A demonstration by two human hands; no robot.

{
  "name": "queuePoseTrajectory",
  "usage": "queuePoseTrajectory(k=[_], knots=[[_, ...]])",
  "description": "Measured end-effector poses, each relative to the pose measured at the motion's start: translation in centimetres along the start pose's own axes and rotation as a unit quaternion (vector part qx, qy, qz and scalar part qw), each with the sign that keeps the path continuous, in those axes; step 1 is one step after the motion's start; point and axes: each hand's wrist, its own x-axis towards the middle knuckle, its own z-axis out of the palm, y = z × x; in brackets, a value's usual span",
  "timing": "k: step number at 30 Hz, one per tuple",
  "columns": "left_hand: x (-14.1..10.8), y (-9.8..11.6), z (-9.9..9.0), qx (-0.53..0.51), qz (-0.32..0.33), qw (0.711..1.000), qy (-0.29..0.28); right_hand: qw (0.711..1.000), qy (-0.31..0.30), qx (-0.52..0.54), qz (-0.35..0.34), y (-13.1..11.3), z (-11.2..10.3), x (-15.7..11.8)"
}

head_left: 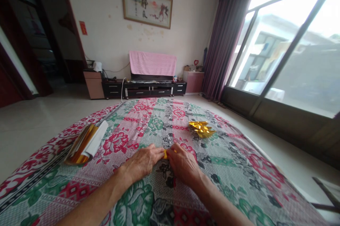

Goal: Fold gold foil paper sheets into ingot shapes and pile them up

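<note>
Between my two hands is a small piece of gold paper (165,154), mostly covered by fingers. My left hand (146,158) closes on its left side with fingers pressed together. From the right, my right hand (183,162) pinches the same piece, thumb and fingers closed. Both hands rest low over the flowered cloth (132,197). Beyond my right hand lie shiny folded gold paper pieces (202,129) with pointed ends. To the left sits a stack of gold and white paper sheets (85,144), partly curled.
The cloth covers a rounded table. Past it stand a low black cabinet (148,90) and a television under a pink towel (152,63). A purple curtain (223,35) and a large window (287,42) are on the right. A dark doorway (34,38) is at left.
</note>
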Motion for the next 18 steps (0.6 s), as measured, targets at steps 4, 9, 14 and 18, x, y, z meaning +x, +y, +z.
queuePoseTrajectory(k=[4,9,14,18], knots=[[-0.3,0.0,-0.6,-0.014,0.0,1.0,0.001,1.0,-0.002,0.003,-0.004,0.0,-0.2,0.0],[-0.7,-0.7,-1.2,0.001,-0.01,1.0,0.006,1.0,-0.008,-0.003,0.003,-0.2,-0.5,0.1],[-1.1,-2.3,-1.1,-0.009,-0.027,1.0,0.003,1.0,-0.017,0.004,0.002,-0.2,-0.6,0.0],[-1.4,-3.4,-1.1,-0.018,-0.028,0.999,0.011,1.0,0.006,0.008,0.004,-0.1,-0.3,-0.1]])
